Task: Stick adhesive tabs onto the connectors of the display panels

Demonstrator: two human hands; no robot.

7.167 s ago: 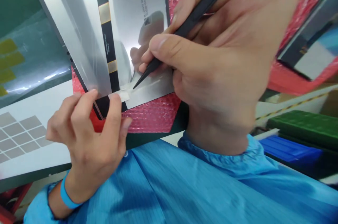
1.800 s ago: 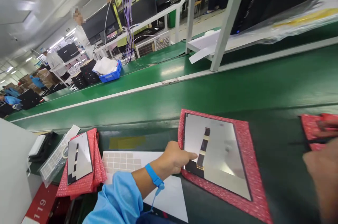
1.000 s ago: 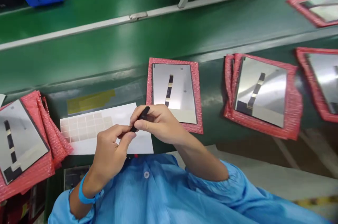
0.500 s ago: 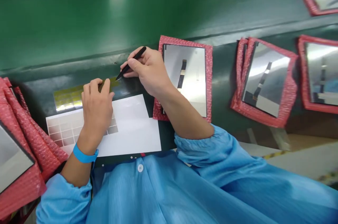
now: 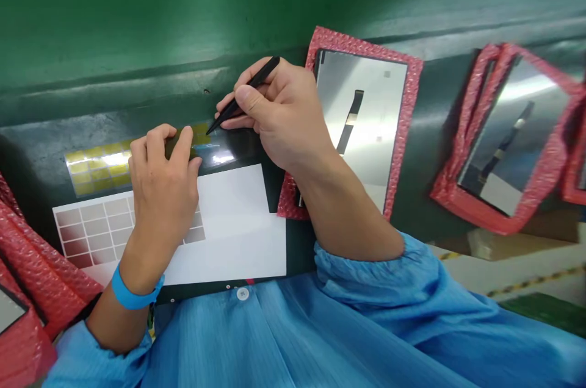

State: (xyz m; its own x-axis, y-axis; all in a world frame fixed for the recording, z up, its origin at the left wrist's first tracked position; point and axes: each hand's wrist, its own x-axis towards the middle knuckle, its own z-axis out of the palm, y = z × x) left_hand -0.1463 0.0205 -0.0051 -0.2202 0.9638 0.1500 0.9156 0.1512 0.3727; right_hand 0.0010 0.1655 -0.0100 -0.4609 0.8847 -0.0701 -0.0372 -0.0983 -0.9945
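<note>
My right hand (image 5: 284,113) pinches slim black tweezers (image 5: 259,77). Their tip points down-left and meets the right end of a clear sheet of yellow film stickers (image 5: 98,165); whether the tip grips a sticker is too small to tell. My left hand (image 5: 165,183) lies palm down over the middle of that sheet, fingers apart, hiding part of it. Under its heel is a white sheet with grey square labels (image 5: 96,227), lying on blank white paper (image 5: 238,254). Beside my right forearm a silver display panel (image 5: 389,107) with a dark flex cable rests on a pink bubble-wrap bag (image 5: 411,107).
More panels on pink bubble wrap (image 5: 485,217) lie along the bench to the right. A pile of pink bubble-wrap bags (image 5: 41,254) stands at the left edge. A green raised surface (image 5: 137,16) runs along the back. A brown cardboard box (image 5: 540,232) shows low at right.
The view has shifted, so the panels appear further right and the left pile further out of frame. Both hands keep nearly the same pose, the tweezer tip still at the yellow sheet's right end.
</note>
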